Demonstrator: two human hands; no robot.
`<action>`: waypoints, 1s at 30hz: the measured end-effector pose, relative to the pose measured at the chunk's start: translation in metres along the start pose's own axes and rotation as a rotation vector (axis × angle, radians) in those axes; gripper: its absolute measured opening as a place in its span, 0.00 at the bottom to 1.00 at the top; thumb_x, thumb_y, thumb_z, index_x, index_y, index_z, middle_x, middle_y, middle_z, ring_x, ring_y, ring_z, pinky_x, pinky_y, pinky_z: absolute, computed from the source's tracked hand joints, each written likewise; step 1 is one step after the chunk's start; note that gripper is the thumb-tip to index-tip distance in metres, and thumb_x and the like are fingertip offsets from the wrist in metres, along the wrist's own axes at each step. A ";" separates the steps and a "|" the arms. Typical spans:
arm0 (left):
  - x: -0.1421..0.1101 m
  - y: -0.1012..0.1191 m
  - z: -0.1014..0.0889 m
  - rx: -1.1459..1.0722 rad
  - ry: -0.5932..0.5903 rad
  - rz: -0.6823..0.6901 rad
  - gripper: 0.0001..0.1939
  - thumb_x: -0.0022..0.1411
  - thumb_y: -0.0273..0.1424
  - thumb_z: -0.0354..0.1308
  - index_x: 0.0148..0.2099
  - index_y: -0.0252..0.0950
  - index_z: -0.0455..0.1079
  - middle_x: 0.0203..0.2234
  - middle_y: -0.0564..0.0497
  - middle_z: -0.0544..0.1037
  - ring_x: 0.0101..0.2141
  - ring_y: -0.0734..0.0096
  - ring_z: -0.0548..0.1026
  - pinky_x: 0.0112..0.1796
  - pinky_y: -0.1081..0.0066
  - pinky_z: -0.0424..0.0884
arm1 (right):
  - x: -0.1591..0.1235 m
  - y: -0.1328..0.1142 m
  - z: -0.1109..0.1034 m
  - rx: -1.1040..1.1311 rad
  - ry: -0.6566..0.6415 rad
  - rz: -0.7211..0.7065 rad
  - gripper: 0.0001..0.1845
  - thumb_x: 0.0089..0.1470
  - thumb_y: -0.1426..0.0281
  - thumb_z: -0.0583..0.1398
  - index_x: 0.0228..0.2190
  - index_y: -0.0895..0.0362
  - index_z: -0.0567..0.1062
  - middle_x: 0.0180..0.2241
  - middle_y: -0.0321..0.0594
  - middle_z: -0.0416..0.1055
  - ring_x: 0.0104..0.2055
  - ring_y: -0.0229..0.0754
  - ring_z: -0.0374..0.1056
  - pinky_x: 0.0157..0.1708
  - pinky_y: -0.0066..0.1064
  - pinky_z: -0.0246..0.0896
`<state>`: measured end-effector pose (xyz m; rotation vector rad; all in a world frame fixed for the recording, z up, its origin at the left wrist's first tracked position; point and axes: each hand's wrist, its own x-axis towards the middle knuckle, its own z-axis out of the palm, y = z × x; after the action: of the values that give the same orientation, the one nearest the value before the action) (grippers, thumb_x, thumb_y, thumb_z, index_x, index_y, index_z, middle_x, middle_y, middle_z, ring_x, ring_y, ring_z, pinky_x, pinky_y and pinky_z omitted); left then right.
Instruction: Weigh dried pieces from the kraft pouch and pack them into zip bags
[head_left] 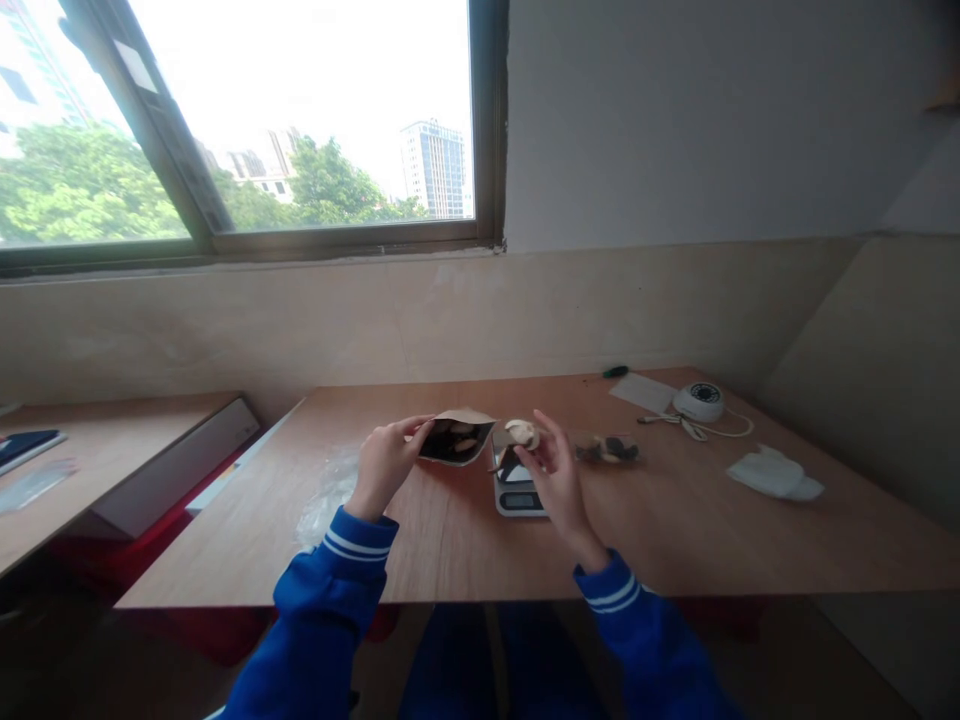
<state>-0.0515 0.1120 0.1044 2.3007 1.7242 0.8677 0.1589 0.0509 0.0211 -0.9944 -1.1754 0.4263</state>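
My left hand [386,462] pinches the left edge of a brown paper pouch [463,415]. The pouch's mouth gapes toward me, and its dark inside holds several brownish pieces. Between the thumb and fingers of my right hand [556,475] is a pale, rounded piece [522,433], possibly a dried mushroom; its kind is not clear. Below it sits a white kitchen scale [521,504] with a small display at the front, partly covered by my right hand. A darker thin piece shows at the scale's left edge, too blurred to name.
Right of the scale lies a clear bag [609,449] of dark and tan pieces. Crumpled clear plastic [328,500] lies left. Farther right are a white dome camera [699,402] with cable, a white sheet [642,392], a green-handled tool [616,371] and a white crumpled bag [776,474].
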 end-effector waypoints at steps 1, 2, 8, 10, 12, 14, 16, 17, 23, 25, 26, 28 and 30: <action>0.001 0.001 0.002 0.015 0.014 -0.008 0.17 0.63 0.43 0.49 0.44 0.47 0.77 0.34 0.51 0.83 0.37 0.60 0.79 0.34 0.71 0.68 | 0.001 0.012 -0.001 -0.001 0.040 0.024 0.28 0.55 0.63 0.60 0.55 0.56 0.62 0.49 0.51 0.71 0.50 0.47 0.70 0.48 0.40 0.68; 0.002 0.003 0.003 0.028 0.028 -0.016 0.17 0.63 0.43 0.49 0.44 0.47 0.77 0.33 0.51 0.83 0.37 0.60 0.79 0.33 0.70 0.68 | 0.003 0.024 -0.001 -0.008 0.066 0.042 0.26 0.55 0.62 0.60 0.53 0.57 0.64 0.49 0.52 0.71 0.49 0.47 0.70 0.48 0.40 0.68; 0.003 0.000 0.006 0.037 0.050 -0.032 0.17 0.62 0.45 0.49 0.44 0.48 0.77 0.33 0.51 0.83 0.37 0.60 0.79 0.32 0.71 0.67 | 0.005 0.075 -0.001 -0.069 0.040 0.128 0.25 0.50 0.60 0.62 0.48 0.58 0.68 0.45 0.52 0.74 0.45 0.48 0.73 0.45 0.42 0.69; 0.003 -0.003 0.005 0.030 0.048 -0.025 0.17 0.62 0.45 0.49 0.44 0.48 0.77 0.32 0.51 0.83 0.37 0.60 0.79 0.32 0.71 0.67 | 0.004 0.078 -0.006 -0.137 0.043 0.140 0.24 0.50 0.60 0.61 0.47 0.59 0.69 0.43 0.52 0.75 0.43 0.49 0.73 0.44 0.43 0.69; 0.003 -0.005 0.005 0.026 0.050 -0.018 0.18 0.63 0.45 0.49 0.44 0.48 0.77 0.32 0.51 0.83 0.36 0.60 0.79 0.32 0.71 0.67 | 0.003 0.077 -0.013 -0.240 0.040 0.132 0.24 0.51 0.60 0.61 0.47 0.60 0.70 0.43 0.52 0.75 0.42 0.49 0.73 0.44 0.44 0.68; 0.002 -0.005 0.006 0.031 0.052 -0.020 0.18 0.62 0.45 0.49 0.45 0.48 0.77 0.32 0.51 0.83 0.36 0.60 0.79 0.32 0.71 0.67 | 0.002 0.072 -0.018 -0.354 0.014 0.093 0.23 0.52 0.60 0.60 0.47 0.60 0.70 0.43 0.52 0.74 0.42 0.49 0.73 0.44 0.44 0.68; 0.002 -0.005 0.006 0.038 0.052 -0.024 0.18 0.62 0.45 0.49 0.45 0.47 0.77 0.32 0.51 0.83 0.36 0.61 0.79 0.31 0.72 0.67 | 0.002 0.068 -0.023 -0.449 0.001 0.013 0.21 0.53 0.60 0.59 0.46 0.59 0.71 0.45 0.51 0.73 0.45 0.50 0.71 0.47 0.45 0.65; 0.001 -0.005 0.007 0.040 0.052 -0.025 0.18 0.62 0.45 0.50 0.45 0.47 0.77 0.32 0.51 0.83 0.36 0.61 0.79 0.31 0.72 0.67 | 0.003 0.068 -0.025 -0.485 0.014 -0.033 0.21 0.53 0.59 0.59 0.45 0.58 0.72 0.46 0.51 0.72 0.48 0.51 0.69 0.49 0.46 0.63; -0.001 -0.006 0.008 0.030 0.046 -0.008 0.17 0.62 0.45 0.49 0.44 0.49 0.77 0.31 0.52 0.82 0.35 0.61 0.79 0.30 0.72 0.66 | 0.028 0.083 -0.050 -0.501 0.215 0.054 0.30 0.51 0.52 0.57 0.45 0.64 0.73 0.40 0.53 0.71 0.39 0.49 0.70 0.43 0.44 0.66; -0.002 -0.006 0.008 0.023 0.044 -0.007 0.18 0.62 0.45 0.49 0.44 0.49 0.77 0.31 0.52 0.82 0.35 0.61 0.79 0.30 0.72 0.65 | 0.038 0.090 -0.058 -0.466 0.201 0.093 0.33 0.51 0.51 0.57 0.49 0.65 0.69 0.38 0.52 0.72 0.35 0.46 0.71 0.38 0.40 0.68; -0.002 -0.006 0.009 0.020 0.044 -0.008 0.18 0.62 0.46 0.49 0.44 0.49 0.77 0.31 0.52 0.82 0.35 0.61 0.79 0.30 0.72 0.65 | 0.042 0.092 -0.061 -0.470 0.176 0.092 0.33 0.52 0.52 0.56 0.51 0.64 0.67 0.38 0.51 0.73 0.35 0.45 0.71 0.37 0.38 0.68; -0.002 -0.005 0.009 0.015 0.043 -0.010 0.18 0.62 0.46 0.49 0.44 0.49 0.77 0.31 0.52 0.82 0.35 0.61 0.79 0.29 0.72 0.65 | 0.047 0.096 -0.064 -0.501 0.107 0.077 0.30 0.54 0.53 0.55 0.50 0.62 0.66 0.37 0.48 0.74 0.35 0.43 0.71 0.37 0.37 0.68; -0.002 -0.004 0.009 0.011 0.042 -0.013 0.18 0.62 0.46 0.49 0.45 0.49 0.77 0.31 0.51 0.82 0.35 0.61 0.79 0.29 0.72 0.65 | 0.047 0.097 -0.065 -0.552 0.041 0.060 0.25 0.53 0.54 0.56 0.44 0.61 0.71 0.36 0.48 0.74 0.37 0.46 0.71 0.41 0.41 0.66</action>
<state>-0.0508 0.1136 0.0944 2.2920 1.7625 0.9124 0.2547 0.1093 -0.0351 -1.5080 -1.2560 0.1224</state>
